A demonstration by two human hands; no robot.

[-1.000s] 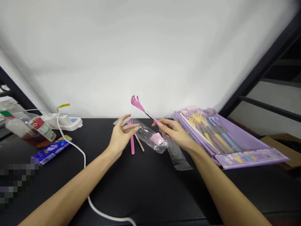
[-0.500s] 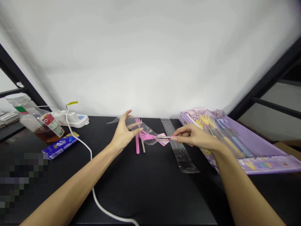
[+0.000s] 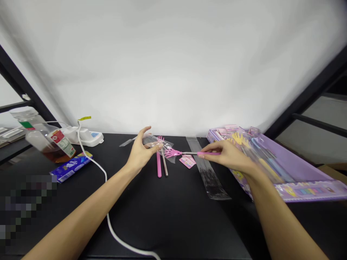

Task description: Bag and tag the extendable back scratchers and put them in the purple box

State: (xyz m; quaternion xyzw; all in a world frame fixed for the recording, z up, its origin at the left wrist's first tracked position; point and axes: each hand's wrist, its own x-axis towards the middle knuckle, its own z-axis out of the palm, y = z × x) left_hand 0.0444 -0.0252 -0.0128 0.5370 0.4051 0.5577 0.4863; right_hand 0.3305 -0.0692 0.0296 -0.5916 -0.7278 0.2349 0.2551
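My right hand (image 3: 229, 155) pinches the pink handle of a small hand-shaped back scratcher (image 3: 184, 153), held level with its pink claw pointing left. My left hand (image 3: 141, 151) grips the edge of a clear plastic sleeve (image 3: 157, 143), whose mouth faces the claw. The claw tip sits right at the sleeve opening. On the black table (image 3: 173, 209) under the sleeve lie another pink scratcher (image 3: 159, 166) and a silver rod (image 3: 165, 166). A small pink card (image 3: 187, 161) lies beside them.
A second clear sleeve (image 3: 207, 173) lies flat to the right. A purple display box (image 3: 271, 162) of coloured scratchers stands at the right. At the left are a bottle (image 3: 43, 141), a blue packet (image 3: 71, 167), a white power strip (image 3: 84, 136) and its cable (image 3: 108, 209).
My right hand lowered the pink scratcher from pointing up to level and brought its claw to the sleeve mouth. My left hand lifted the sleeve edge. The view shifted slightly.
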